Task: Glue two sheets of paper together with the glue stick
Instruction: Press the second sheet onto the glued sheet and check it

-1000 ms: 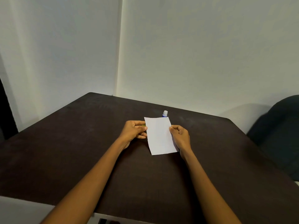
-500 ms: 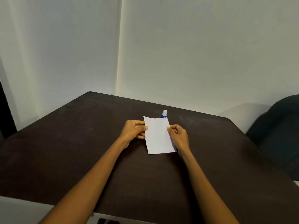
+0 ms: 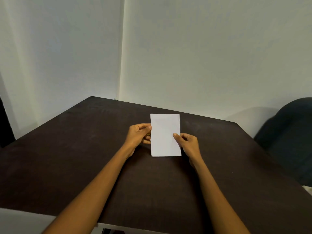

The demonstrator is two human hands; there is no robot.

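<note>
Paper (image 3: 165, 135) is what both hands are busy with right now: a white sheet (or maybe two stacked, honestly can't tell from this angle) held upright-ish over the middle of the dark table (image 3: 67, 157), bottom edge down near the surface. Left hand (image 3: 138, 136) has its fingers curled in and pinching the left edge, right hand (image 3: 188, 142) is doing the same on the right edge with the thumb pressed on the front face. Can't see the glue stick anywhere in this shot, so it may be hidden behind the sheet on the far side. My read is this is the lining-up or checking step, not the gluing itself. Next move probably calls for laying the sheet flat, freeing one hand, and finding that glue stick, or pressing down if glue's already on.
</note>
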